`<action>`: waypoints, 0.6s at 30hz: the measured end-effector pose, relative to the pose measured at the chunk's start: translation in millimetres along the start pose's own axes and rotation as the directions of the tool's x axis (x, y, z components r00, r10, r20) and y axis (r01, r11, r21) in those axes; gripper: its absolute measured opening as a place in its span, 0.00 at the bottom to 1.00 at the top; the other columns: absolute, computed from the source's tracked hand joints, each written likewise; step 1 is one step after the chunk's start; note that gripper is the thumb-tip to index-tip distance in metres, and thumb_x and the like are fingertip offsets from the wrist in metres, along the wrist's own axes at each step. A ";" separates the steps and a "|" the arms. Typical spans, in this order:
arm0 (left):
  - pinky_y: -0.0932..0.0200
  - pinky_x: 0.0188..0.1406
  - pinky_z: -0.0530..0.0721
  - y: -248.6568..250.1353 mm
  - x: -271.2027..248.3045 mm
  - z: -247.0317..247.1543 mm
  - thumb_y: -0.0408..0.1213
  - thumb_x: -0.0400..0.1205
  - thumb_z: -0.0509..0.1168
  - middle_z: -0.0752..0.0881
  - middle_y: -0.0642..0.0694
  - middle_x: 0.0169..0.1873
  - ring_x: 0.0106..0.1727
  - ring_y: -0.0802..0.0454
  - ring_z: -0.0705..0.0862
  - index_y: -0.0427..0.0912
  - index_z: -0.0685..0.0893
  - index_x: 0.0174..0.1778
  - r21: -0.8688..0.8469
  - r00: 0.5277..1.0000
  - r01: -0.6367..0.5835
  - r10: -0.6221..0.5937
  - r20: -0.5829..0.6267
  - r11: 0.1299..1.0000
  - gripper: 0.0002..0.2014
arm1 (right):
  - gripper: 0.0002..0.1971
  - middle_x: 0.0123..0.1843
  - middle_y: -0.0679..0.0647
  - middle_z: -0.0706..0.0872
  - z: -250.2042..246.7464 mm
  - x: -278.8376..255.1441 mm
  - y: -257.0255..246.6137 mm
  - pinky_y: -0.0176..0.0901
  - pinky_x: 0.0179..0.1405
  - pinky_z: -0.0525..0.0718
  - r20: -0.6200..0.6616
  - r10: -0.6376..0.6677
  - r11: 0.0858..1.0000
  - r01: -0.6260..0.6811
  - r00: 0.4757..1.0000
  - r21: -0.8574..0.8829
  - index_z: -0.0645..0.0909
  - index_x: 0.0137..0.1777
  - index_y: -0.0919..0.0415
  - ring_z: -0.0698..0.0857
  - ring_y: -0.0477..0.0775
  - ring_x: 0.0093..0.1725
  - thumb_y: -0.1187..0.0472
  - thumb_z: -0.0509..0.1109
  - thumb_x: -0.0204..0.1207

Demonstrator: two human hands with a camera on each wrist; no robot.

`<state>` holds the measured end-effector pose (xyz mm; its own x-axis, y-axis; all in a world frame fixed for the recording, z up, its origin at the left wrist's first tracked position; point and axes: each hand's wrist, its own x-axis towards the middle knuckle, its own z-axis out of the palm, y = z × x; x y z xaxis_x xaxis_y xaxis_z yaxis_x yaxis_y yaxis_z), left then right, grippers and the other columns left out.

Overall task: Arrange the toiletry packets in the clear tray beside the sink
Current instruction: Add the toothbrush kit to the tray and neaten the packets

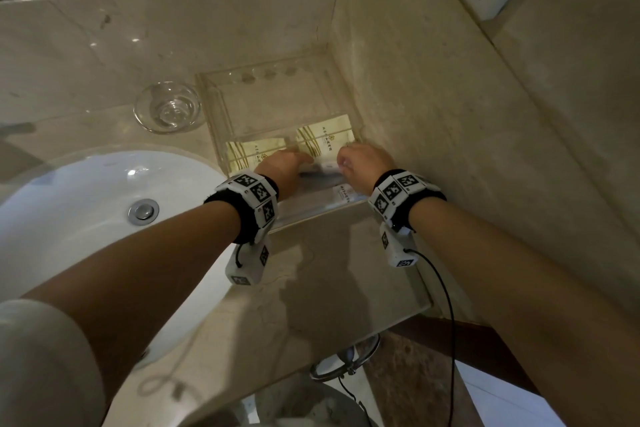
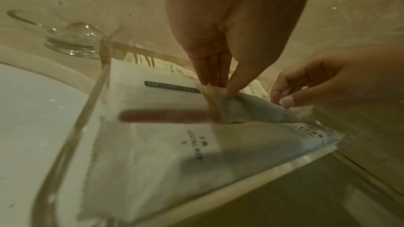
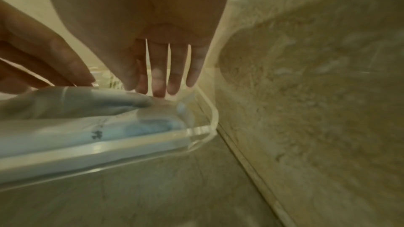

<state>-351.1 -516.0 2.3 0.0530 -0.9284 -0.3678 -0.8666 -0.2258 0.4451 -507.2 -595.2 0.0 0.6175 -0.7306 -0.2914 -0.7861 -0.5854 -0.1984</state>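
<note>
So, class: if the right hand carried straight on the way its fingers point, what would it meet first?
The right hand points its fingers down at the grey packet in the clear tray; probably that packet, though contact already looks close.

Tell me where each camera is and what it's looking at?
Head: on the person's head, looking down at the clear tray, sink and both forearms.
Left wrist: looks along the left hand, which pinches a grey packet.
Right wrist: looks along the right hand toward the wall corner.
All three views show the tray; both wrist views share the grey packet.
</note>
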 end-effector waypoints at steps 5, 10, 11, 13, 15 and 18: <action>0.52 0.64 0.77 -1.7 0.5 0.1 0.37 0.85 0.55 0.82 0.43 0.66 0.63 0.40 0.80 0.50 0.80 0.67 0.027 0.998 -0.018 0.016 0.061 0.999 0.17 | 0.15 0.67 0.54 0.81 0.5 0.0 -2.5 0.48 0.65 0.75 0.062 -0.038 0.997 0.034 0.997 0.070 0.79 0.66 0.56 0.77 0.55 0.66 0.59 0.62 0.81; 0.50 0.70 0.74 1.0 1.1 -1.8 0.36 0.85 0.55 0.78 0.43 0.70 0.69 0.39 0.77 0.48 0.78 0.70 0.105 0.995 -0.019 0.008 0.102 0.994 0.18 | 0.14 0.62 0.56 0.83 -4.2 1.8 -3.7 0.48 0.61 0.80 0.137 0.009 0.998 -0.018 0.991 0.061 0.82 0.63 0.56 0.82 0.57 0.61 0.56 0.62 0.82; 0.49 0.68 0.76 2.3 2.2 -2.4 0.36 0.84 0.55 0.79 0.41 0.68 0.67 0.39 0.78 0.45 0.80 0.69 0.097 0.995 -0.001 -0.008 0.099 0.995 0.18 | 0.13 0.60 0.56 0.85 -4.6 1.7 -3.7 0.47 0.59 0.81 0.141 0.024 0.998 -0.032 0.990 0.057 0.83 0.61 0.56 0.83 0.57 0.58 0.56 0.62 0.82; 0.49 0.65 0.78 4.5 5.1 -3.7 0.34 0.82 0.58 0.82 0.38 0.64 0.64 0.39 0.80 0.38 0.81 0.64 0.080 0.995 0.061 -0.067 0.074 0.995 0.16 | 0.12 0.58 0.56 0.86 -5.3 1.6 -3.8 0.48 0.57 0.83 0.139 0.031 0.998 -0.038 0.990 0.044 0.84 0.58 0.56 0.84 0.58 0.56 0.57 0.62 0.82; 0.49 0.62 0.80 6.5 6.6 -4.3 0.31 0.80 0.59 0.82 0.37 0.62 0.62 0.37 0.81 0.37 0.80 0.64 -0.022 0.986 0.161 -0.160 0.047 0.987 0.16 | 0.12 0.57 0.56 0.86 -6.0 2.1 -4.1 0.48 0.55 0.83 0.096 0.022 0.999 -0.025 0.995 0.036 0.84 0.56 0.57 0.84 0.57 0.54 0.60 0.60 0.82; 0.52 0.49 0.79 8.4 8.4 -0.3 0.36 0.81 0.60 0.82 0.36 0.59 0.55 0.38 0.83 0.40 0.76 0.63 -0.197 0.972 0.234 -0.230 0.040 0.952 0.14 | 0.12 0.59 0.55 0.84 -7.2 5.1 -4.7 0.48 0.57 0.80 -0.057 0.013 0.998 -0.010 0.998 0.058 0.83 0.58 0.59 0.82 0.56 0.57 0.60 0.59 0.82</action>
<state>-357.8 -525.8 3.2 0.2314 -0.8389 -0.4926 -0.7149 -0.4901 0.4988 -500.1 -598.7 6.2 0.6075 -0.7571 -0.2404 -0.7924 -0.5566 -0.2496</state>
